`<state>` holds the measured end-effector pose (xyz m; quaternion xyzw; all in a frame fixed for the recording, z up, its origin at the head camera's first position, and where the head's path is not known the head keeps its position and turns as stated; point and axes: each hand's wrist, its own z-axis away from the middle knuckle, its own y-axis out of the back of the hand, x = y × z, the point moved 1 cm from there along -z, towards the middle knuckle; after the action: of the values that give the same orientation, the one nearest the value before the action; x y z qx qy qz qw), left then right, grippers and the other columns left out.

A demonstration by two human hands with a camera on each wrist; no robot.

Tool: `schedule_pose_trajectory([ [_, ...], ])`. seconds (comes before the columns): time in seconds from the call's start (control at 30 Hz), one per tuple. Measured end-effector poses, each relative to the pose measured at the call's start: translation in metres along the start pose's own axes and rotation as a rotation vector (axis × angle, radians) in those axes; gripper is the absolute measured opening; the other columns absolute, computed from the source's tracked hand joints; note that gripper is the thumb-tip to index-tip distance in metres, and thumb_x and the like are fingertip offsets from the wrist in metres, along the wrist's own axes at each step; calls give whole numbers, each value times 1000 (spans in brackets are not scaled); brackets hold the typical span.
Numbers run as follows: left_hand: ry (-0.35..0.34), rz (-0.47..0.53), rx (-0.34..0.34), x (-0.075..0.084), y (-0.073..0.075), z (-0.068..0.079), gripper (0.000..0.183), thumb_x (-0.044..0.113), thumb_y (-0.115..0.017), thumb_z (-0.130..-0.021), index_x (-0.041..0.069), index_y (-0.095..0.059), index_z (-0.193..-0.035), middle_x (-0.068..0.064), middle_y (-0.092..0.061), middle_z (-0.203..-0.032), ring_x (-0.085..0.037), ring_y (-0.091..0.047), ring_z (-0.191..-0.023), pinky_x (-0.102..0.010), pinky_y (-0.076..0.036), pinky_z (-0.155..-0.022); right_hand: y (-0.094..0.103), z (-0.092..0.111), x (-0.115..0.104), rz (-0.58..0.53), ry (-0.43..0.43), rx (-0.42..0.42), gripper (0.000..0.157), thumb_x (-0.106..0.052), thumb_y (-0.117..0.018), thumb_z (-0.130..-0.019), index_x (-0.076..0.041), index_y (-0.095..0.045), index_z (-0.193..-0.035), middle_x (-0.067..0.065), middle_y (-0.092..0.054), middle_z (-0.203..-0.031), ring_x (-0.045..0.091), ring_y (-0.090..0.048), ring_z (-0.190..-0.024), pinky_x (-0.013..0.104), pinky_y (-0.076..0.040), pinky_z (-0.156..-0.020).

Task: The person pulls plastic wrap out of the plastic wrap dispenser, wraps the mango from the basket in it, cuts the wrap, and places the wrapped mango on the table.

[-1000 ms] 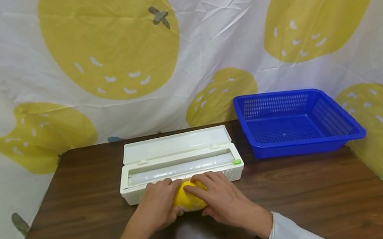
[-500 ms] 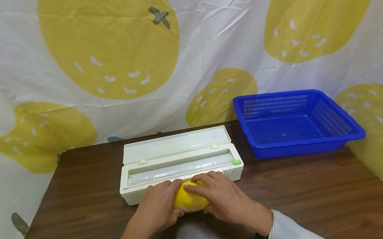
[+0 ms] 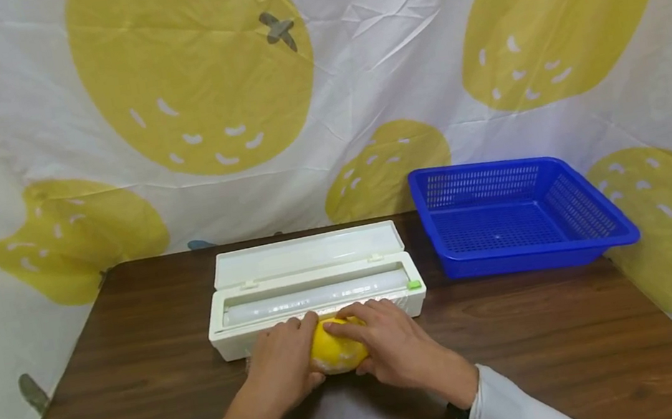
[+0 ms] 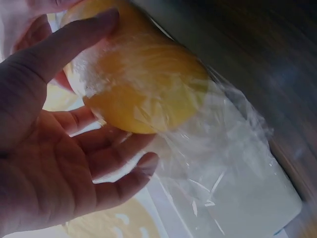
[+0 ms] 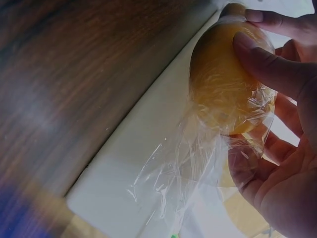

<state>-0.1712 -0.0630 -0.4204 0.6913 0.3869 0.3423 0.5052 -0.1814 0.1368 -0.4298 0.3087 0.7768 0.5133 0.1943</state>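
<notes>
A smooth yellow fruit [image 3: 338, 347], its kind unclear, is held between both hands just in front of the white cling film dispenser [image 3: 235, 345]. Clear cling film [image 4: 213, 144] covers the fruit, and loose, wrinkled film trails from it over the dispenser's wall in both wrist views. My left hand [image 3: 282, 364] grips the fruit's left side, thumb on its near face and fingers curled behind. On the other side my right hand [image 3: 395, 345] holds it likewise, thumb pressed against the film [image 5: 173, 163]. The fingers hide much of the fruit's ends in the head view.
The dispenser's lid [image 3: 310, 253] is raised at the back, showing the film roll [image 3: 316, 297] and a green slider [image 3: 413, 285] at its right end. A blue plastic basket [image 3: 532, 258] stands at the back right of the brown wooden table [image 3: 558, 343].
My left hand has shifted a little and its fingers have moved over the fruit, which sits slightly further right. My right hand keeps nearly the same hold. The dispenser and basket stay put.
</notes>
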Motion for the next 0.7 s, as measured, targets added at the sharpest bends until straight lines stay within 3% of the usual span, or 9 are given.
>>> schedule_pose_trajectory([
  [0.2,25,-39,25,7,2,5,67,32,-96,-63,11,-59,-115,-13,-68,-98,-29,-58,-82,-45,-50,-69,0,0,3,-49,-2,9,81,-32,-98,-58,-26,-67,-132,-3,-65,-122,17,-64,-102,36,-51,-90],
  [0.43,37,-85,82,10,3,6,69,35,-96,-60,12,-63,-116,-11,-55,-95,-27,-52,-76,-40,-47,-63,1,-1,6,-122,-15,-19,79,-28,-97,-61,-25,-66,-134,-2,-66,-123,18,-64,-105,38,-50,-91],
  [0.7,3,-94,42,9,4,4,76,40,-97,-59,8,-65,-120,-10,-54,-98,-27,-53,-78,-39,-48,-63,1,-2,10,-178,-15,-61,78,-24,-97,-62,-23,-66,-133,-2,-66,-125,18,-65,-107,38,-52,-92],
])
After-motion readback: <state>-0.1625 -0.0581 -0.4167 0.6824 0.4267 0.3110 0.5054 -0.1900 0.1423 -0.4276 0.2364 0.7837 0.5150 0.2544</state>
